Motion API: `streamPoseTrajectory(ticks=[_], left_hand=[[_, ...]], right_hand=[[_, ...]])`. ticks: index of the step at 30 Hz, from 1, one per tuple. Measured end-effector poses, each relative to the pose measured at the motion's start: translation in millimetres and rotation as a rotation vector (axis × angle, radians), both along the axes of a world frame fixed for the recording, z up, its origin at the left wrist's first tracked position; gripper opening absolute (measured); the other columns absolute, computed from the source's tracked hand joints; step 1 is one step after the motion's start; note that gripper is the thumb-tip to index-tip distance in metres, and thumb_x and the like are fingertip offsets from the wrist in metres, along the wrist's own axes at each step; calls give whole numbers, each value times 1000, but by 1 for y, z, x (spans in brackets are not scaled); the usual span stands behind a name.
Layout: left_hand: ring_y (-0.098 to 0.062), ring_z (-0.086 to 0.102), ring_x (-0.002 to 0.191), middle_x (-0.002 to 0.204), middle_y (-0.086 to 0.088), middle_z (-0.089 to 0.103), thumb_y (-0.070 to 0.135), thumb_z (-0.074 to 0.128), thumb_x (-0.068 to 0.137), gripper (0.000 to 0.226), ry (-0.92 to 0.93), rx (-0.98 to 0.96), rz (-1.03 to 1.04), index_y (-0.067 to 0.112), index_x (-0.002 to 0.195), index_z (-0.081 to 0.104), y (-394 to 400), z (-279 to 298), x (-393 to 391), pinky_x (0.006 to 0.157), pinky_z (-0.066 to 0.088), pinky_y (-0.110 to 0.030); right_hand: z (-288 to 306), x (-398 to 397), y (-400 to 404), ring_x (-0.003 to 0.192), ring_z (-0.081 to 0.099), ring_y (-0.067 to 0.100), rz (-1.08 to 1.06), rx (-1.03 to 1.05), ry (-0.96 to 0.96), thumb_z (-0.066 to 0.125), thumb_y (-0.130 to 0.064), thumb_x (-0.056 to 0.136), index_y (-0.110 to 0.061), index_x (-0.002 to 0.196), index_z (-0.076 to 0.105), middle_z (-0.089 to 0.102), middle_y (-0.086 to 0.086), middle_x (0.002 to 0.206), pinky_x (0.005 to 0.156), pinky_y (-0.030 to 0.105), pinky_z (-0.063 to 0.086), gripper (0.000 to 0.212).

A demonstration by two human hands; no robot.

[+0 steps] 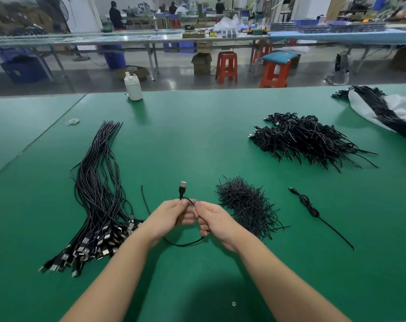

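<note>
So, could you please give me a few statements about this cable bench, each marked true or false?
1. The left hand and the right hand both hold one black cable. True.
2. The plug of that cable sticks out beyond the fingers. True.
3. The white bottle lies on its side beside the hands. False: it stands upright at the far edge of the table.
4. The pile of ties lies left of the hands. False: it lies to their right; the long cables lie on the left.
5. A coiled cable lies alone on the right. True.
</note>
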State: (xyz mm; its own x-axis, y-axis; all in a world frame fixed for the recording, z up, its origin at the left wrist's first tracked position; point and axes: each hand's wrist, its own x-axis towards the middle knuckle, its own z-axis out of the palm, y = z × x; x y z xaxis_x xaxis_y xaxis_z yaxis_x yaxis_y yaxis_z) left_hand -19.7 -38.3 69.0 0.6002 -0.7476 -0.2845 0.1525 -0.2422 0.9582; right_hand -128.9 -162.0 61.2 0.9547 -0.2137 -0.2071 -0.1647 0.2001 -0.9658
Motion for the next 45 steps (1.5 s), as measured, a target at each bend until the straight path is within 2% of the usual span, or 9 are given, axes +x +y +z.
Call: streamPoseTrajectory(ticks=[10,15,19,22,25,31,37,40,45], left_hand=[[-32,65,114,123,-24,65,25,23,109,46,515,-597,360,-8,127,50,-28,7,-3,94,52,-39],[-18,72,72,86,-12,73,23,31,108,37,601,-646,383,-3,109,58,-31,22,1,55,56,-25],[-4,21,33,54,3,51,21,43,97,31,532,-534,21,2,95,68,-7,36,9,34,19,-17],[-7,25,32,58,-8,64,19,42,99,38,161,-152,-488,-9,102,67,7,43,10,40,21,-21],[-11,44,36,78,-15,74,22,40,106,41,-78,189,-644,-12,110,63,2,47,9,45,23,-31],[-24,73,78,100,-18,73,20,34,108,37,-182,300,-316,-4,106,62,-10,29,-1,65,56,-32],[-28,71,100,111,-20,71,22,26,109,41,302,-384,335,-5,115,56,-22,13,1,85,57,-36],[-20,74,83,98,-14,74,24,27,108,41,557,-594,414,-4,110,58,-19,20,8,67,59,-26],[-4,33,35,67,-1,62,22,38,104,33,363,-543,291,-2,104,61,-6,31,13,37,24,-17]], right_hand=[[-12,-1,-1,52,23,10,23,-32,-26,40,-27,107,-19,75,49,25,-6,58,56,24,35,35],[-21,-3,2,50,24,10,28,10,15,40,-26,107,-17,77,48,25,-9,55,59,25,40,33],[-13,-6,-12,53,25,11,-134,276,31,43,-26,106,-14,77,50,27,-4,61,60,26,38,31],[-1,-1,-17,55,27,11,-112,328,15,43,-27,105,-13,76,53,33,-1,62,57,25,36,34],[3,5,-11,54,28,12,-95,303,34,44,-21,104,-13,72,51,35,-1,60,52,23,32,34],[2,3,-11,54,22,12,-70,93,15,41,-25,106,-17,74,49,27,-3,61,52,24,27,34],[-9,-5,0,54,27,12,13,-23,-2,41,-25,106,-15,75,50,30,-4,58,54,24,32,34],[-16,-5,4,54,34,11,-5,-181,53,42,-27,106,-18,73,50,36,-8,57,58,28,34,35],[-24,-4,4,52,27,12,-139,-26,134,45,-35,104,-18,70,45,32,-10,54,59,29,33,38]])
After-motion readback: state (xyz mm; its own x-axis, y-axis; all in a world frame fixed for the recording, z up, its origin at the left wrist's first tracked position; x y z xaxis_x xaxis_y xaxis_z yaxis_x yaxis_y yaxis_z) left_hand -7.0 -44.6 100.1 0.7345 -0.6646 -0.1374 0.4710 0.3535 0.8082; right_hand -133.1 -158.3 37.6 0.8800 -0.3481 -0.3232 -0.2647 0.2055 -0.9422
